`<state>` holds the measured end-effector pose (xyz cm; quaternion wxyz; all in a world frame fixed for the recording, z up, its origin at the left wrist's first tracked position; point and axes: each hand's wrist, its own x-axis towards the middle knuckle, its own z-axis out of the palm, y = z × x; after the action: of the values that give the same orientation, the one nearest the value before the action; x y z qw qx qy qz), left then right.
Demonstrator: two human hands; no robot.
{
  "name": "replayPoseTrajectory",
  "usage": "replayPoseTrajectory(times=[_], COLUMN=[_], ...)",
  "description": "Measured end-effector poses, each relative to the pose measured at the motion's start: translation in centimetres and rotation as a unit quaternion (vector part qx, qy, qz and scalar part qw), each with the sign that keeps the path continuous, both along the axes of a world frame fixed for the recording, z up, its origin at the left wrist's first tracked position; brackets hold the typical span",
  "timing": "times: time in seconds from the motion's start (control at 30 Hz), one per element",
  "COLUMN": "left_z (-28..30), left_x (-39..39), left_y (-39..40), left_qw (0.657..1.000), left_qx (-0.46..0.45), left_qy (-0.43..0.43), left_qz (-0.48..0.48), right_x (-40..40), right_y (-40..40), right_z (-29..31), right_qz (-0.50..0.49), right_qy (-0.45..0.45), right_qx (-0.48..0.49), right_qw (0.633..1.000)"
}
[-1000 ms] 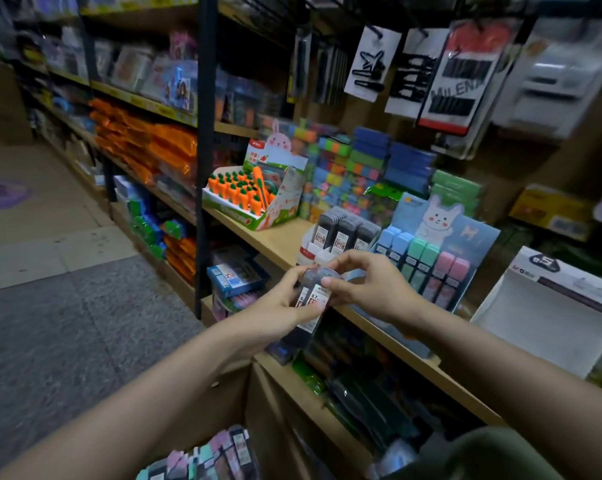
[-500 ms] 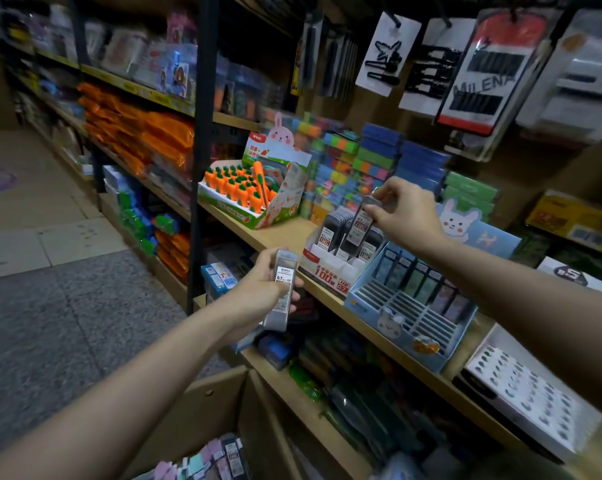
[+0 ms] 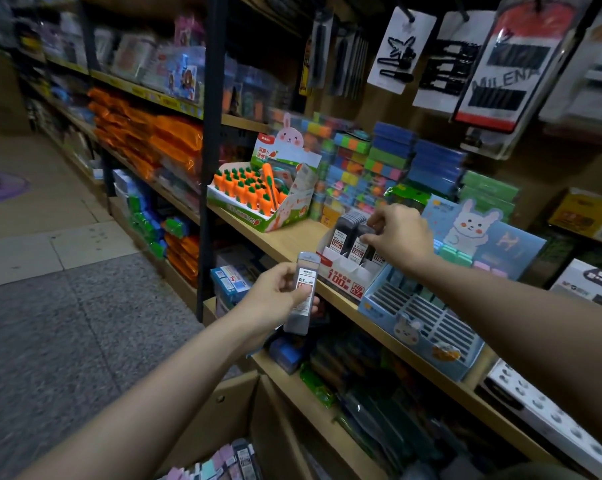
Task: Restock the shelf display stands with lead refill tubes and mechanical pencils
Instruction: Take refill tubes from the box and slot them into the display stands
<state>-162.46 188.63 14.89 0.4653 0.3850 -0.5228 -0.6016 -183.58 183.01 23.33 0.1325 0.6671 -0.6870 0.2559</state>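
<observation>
Left hand, held in free air out past the front edge of the wooden shelf, fingers and thumb curled round a stack of lead refill tubes, label facing up, lower end hanging just below shelf level. Right hand over the white and red display stand, fingertips pinching the top of one dark tube seated upright in a middle slot, beside filled neighbouring slots. Stand set at the shelf's front edge, touching the blue rabbit display tray on its right, bare board open on its left up to the carrot display box; cardboard carton open below.
</observation>
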Motion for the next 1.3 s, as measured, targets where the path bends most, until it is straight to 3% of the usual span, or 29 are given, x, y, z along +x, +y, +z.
replayPoseTrajectory(times=[0.1, 0.17, 0.3, 0.4, 0.5, 0.7, 0.83, 0.93, 1.03, 1.3], left_z=[-0.1, -0.2, -0.3, -0.3, -0.3, -0.6, -0.3, 0.3, 0.4, -0.3], left_x=[-0.1, -0.2, -0.4, -1.0, -1.9, -3.1, -4.0, -5.1, -5.8, -5.1], left_y=[0.2, 0.4, 0.5, 0.9, 1.6, 1.9, 0.0, -1.4, -2.4, -2.8], left_qw=[1.000, 1.000, 0.997, 0.995, 0.990, 0.986, 0.919, 0.880, 0.854, 0.839], left_qx=[-0.007, -0.016, -0.065, -0.090, -0.113, -0.130, -0.237, -0.269, -0.294, -0.315], left_qy=[0.004, 0.006, -0.023, -0.043, -0.070, -0.102, -0.309, -0.388, -0.427, -0.442], left_qz=[-0.015, -0.019, -0.015, -0.017, -0.046, -0.004, 0.059, 0.050, 0.039, 0.034], right_x=[-0.1, -0.3, 0.2, 1.2, 1.9, 0.9, -1.5, -2.3, -2.1, -1.4], right_y=[-0.1, 0.2, 3.8, 7.7, 8.9, 8.3, 5.5, 3.3, 1.5, -0.8], right_z=[0.0, 0.6, 0.2, -3.1, -4.6, -1.0, 3.9, 5.2, 4.5, 2.1], right_qz=[-0.007, 0.009, 0.087, 0.177, 0.181, 0.196, 0.159, 0.130, 0.146, 0.125], right_qy=[0.012, -0.033, -0.345, -0.367, -0.386, -0.327, -0.250, -0.201, -0.175, -0.098], right_qx=[0.003, -0.009, -0.035, 0.099, 0.099, 0.096, -0.019, -0.078, -0.083, -0.055], right_qw=[1.000, 0.999, 0.934, 0.908, 0.899, 0.920, 0.955, 0.968, 0.970, 0.986])
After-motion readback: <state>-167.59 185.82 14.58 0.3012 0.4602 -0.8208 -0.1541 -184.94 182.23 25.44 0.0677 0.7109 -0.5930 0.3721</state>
